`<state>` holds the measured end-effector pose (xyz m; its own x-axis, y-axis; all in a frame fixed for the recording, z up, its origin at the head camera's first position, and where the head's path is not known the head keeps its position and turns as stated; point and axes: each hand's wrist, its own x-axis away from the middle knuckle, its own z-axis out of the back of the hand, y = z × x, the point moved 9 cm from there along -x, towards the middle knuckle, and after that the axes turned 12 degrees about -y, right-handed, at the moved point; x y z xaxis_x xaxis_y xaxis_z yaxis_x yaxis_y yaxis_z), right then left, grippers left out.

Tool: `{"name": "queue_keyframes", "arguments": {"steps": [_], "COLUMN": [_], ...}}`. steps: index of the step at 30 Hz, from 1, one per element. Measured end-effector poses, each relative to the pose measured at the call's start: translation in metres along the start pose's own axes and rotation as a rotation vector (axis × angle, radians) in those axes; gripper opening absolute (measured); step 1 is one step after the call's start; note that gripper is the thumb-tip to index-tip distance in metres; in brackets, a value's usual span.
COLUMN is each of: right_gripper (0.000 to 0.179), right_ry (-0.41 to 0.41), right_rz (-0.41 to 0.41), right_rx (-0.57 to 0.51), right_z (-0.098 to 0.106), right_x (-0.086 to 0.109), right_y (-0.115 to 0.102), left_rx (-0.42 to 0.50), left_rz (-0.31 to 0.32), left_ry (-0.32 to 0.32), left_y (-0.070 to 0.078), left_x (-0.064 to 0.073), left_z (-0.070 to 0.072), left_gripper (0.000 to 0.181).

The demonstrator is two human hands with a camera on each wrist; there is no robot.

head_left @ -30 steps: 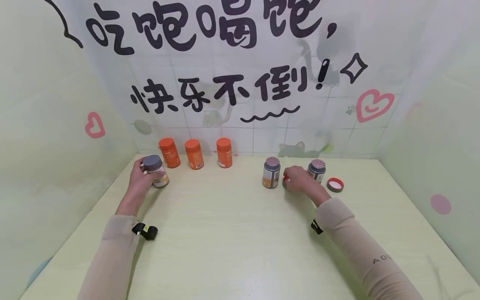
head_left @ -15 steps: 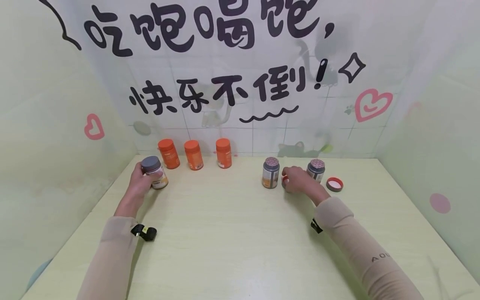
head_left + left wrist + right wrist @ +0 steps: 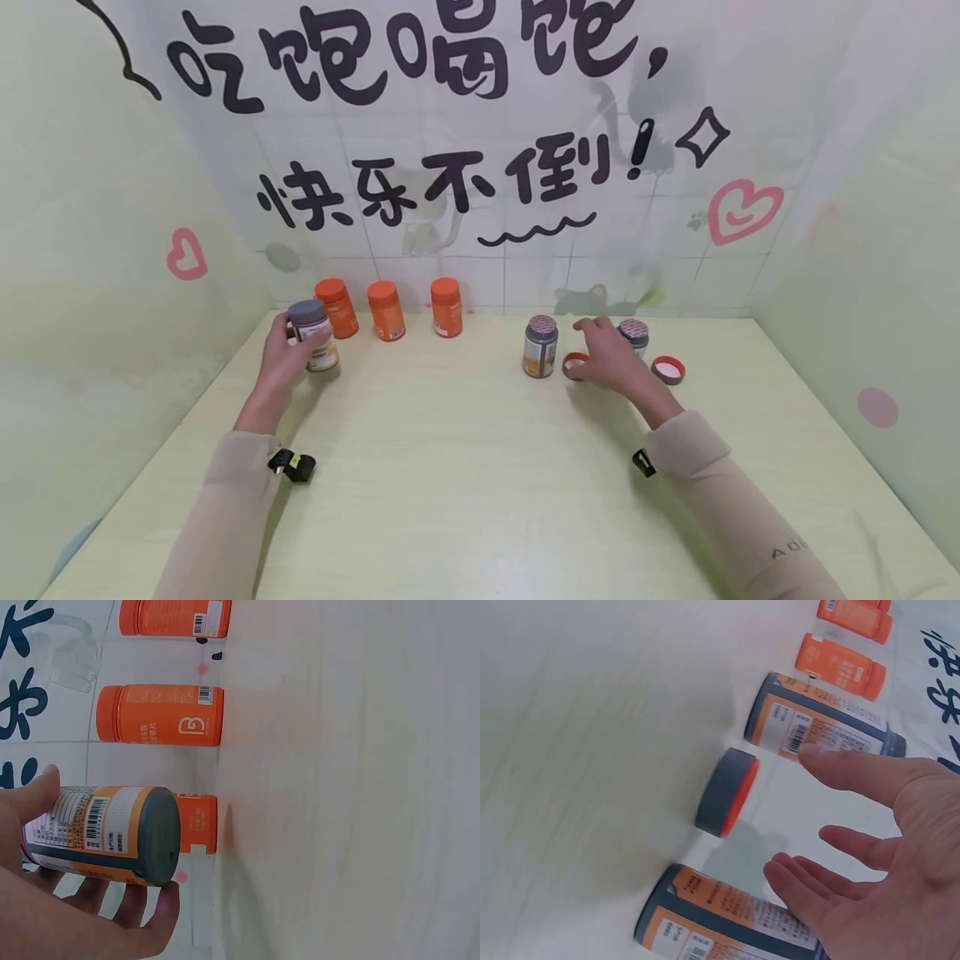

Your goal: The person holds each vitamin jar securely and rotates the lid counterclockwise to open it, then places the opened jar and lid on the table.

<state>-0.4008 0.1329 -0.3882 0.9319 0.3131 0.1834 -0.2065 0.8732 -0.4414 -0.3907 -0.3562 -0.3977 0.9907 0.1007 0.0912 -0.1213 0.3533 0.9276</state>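
Note:
My left hand (image 3: 279, 362) grips a pill bottle with a grey cap (image 3: 318, 348), held upright above the table at the left. The left wrist view shows its dark base (image 3: 160, 837) off the table, the thumb on one side and fingers on the other. My right hand (image 3: 611, 358) hovers with spread fingers over a loose grey lid with a red inside (image 3: 573, 359). That lid (image 3: 727, 793) lies on the table, inside up, apart from the fingers. Uncapped bottles with sealed mouths stand on either side: one to the left (image 3: 540, 348), one partly behind the hand (image 3: 634, 330).
Three orange jars (image 3: 387, 311) stand along the back wall at the left. A second loose lid (image 3: 668, 369) lies inside up at the right. Printed walls (image 3: 420, 275) enclose the table (image 3: 465, 467) at the back and both sides.
My left hand has raised the grey-capped bottle off the table. The right hand has let go of the lid, its fingers spreading and lifting above it.

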Motion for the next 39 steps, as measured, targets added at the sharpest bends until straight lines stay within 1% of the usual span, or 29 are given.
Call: {"name": "queue_keyframes", "arguments": {"steps": [4,7,11,14,16,19,23,27,30,31,35,39], "right_gripper": [0.079,0.08,0.08,0.08,0.079,0.079,0.077,0.073,0.07,0.069,0.065,0.064], "right_ry": [0.042,0.061,0.107,0.162,0.194,0.213,0.224,0.236,0.243,0.244,0.251,0.239], "right_rz": [0.029,0.055,0.091,0.125,0.147,0.175,0.204,0.237,0.26,0.268,0.296,0.313], "right_rx": [-0.014,-0.028,-0.038,-0.047,-0.055,-0.078,-0.095,-0.11,-0.125,-0.129,-0.135,-0.143], "right_z": [0.008,0.011,0.016,0.021,0.025,0.027,0.029,0.031,0.032,0.032,0.034,0.034], "right_x": [0.011,0.02,0.033,0.043,0.049,0.055,0.061,0.066,0.07,0.071,0.077,0.083], "right_y": [-0.003,-0.007,-0.012,-0.016,-0.017,-0.019,-0.022,-0.026,-0.029,-0.03,-0.035,-0.04], "left_rx": [0.002,0.005,-0.005,-0.022,-0.029,-0.023,-0.012,0.036,0.047,0.036,-0.02,-0.058], "left_rz": [-0.016,-0.038,-0.082,-0.135,-0.177,-0.249,-0.349,-0.421,-0.43,-0.428,-0.402,-0.41], "left_ry": [0.019,0.016,-0.002,-0.023,-0.046,-0.086,-0.141,-0.224,-0.285,-0.295,-0.325,-0.335], "left_y": [0.011,0.018,0.029,0.041,0.05,0.064,0.083,0.099,0.106,0.107,0.11,0.116], "left_x": [0.004,0.007,0.011,0.013,0.016,0.022,0.032,0.044,0.053,0.056,0.066,0.077], "left_z": [-0.006,-0.013,-0.024,-0.035,-0.044,-0.06,-0.085,-0.112,-0.132,-0.137,-0.156,-0.169], "left_gripper": [0.089,0.089,0.088,0.085,0.082,0.074,0.063,0.058,0.056,0.056,0.06,0.061]}}
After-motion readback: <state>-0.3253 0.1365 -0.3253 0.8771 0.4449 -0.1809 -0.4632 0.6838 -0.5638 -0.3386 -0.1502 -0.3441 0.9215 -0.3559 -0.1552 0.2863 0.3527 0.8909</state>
